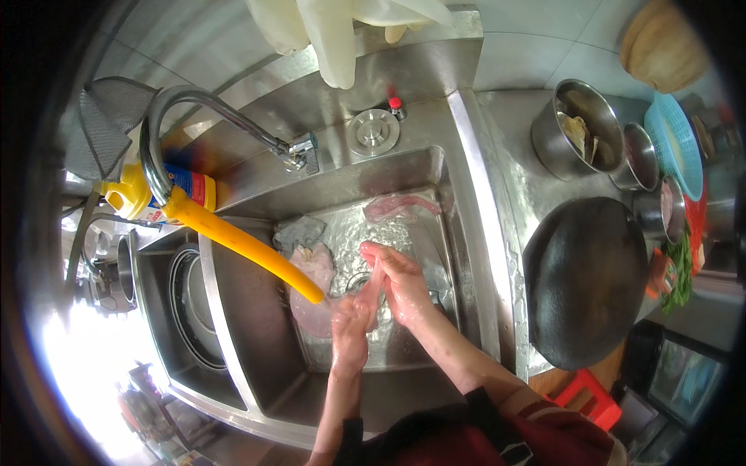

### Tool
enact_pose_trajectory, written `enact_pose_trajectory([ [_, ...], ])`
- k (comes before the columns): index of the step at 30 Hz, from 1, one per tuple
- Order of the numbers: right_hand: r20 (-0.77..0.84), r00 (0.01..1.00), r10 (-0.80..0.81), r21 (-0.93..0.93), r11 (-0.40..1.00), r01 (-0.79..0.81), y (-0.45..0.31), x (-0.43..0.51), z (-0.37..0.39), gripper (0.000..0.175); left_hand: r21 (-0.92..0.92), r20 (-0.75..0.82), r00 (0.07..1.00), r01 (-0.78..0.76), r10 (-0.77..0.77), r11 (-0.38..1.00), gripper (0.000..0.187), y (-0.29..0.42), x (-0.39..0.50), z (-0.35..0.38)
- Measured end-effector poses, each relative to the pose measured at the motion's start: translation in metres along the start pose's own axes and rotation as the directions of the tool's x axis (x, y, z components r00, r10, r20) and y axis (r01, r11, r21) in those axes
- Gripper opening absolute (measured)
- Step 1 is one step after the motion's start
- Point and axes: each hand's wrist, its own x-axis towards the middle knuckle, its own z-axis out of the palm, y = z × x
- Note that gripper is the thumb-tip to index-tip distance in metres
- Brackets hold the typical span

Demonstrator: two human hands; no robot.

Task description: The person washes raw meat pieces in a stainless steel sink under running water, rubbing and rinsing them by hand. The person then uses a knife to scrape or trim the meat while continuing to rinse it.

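A strip of pale pink raw meat or membrane (369, 296) stretches between my hands over a stainless steel sink. The lower end is gripped by my left hand (351, 320), beside the mouth of a yellow hose (250, 244) fitted on the tap. My right hand (399, 282) pinches the upper end. Left of my hands, a larger pale piece of raw meat (312, 314) lies on the wet sink floor next to a grey cloth or scrubber (300, 233). Reddish raw meat (402, 208) rests near the sink's back wall. A knife-like metal blade (428, 256) lies at the right, partly hidden.
Right of the sink lie a round dark chopping board (588, 282), a steel pot (577, 131), smaller bowls and a blue plastic basket (673, 145). A yellow jug (134, 195) stands behind the hose. A second basin (233, 373) adjoins on the left. Pale rubber gloves (329, 43) hang above.
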Motion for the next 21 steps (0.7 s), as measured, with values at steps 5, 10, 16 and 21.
enact_pose_trajectory([
  [5, -0.104, 0.994, 0.027, -0.191, 0.98, -0.046, 0.003, 0.002, -0.004, 0.034, 0.009, -0.009, 0.997, -0.073, 0.073, 0.997, 0.017, 0.012, 0.004, 0.006],
  [10, -0.2, 0.973, 0.114, -0.287, 0.943, -0.17, 0.003, 0.001, -0.002, 0.042, -0.125, -0.062, 0.994, -0.099, 0.092, 0.987, 0.005, 0.024, 0.012, 0.014],
  [16, -0.119, 0.868, 0.481, -0.072, 0.868, -0.491, -0.005, -0.002, 0.003, 0.035, -0.072, -0.088, 0.98, -0.187, 0.18, 0.98, 0.009, 0.016, 0.032, 0.019],
  [21, 0.001, 0.933, 0.36, -0.063, 0.931, -0.359, 0.006, -0.008, 0.008, 0.027, 0.136, -0.129, 0.98, -0.134, 0.151, 0.982, 0.005, 0.007, 0.035, 0.018],
])
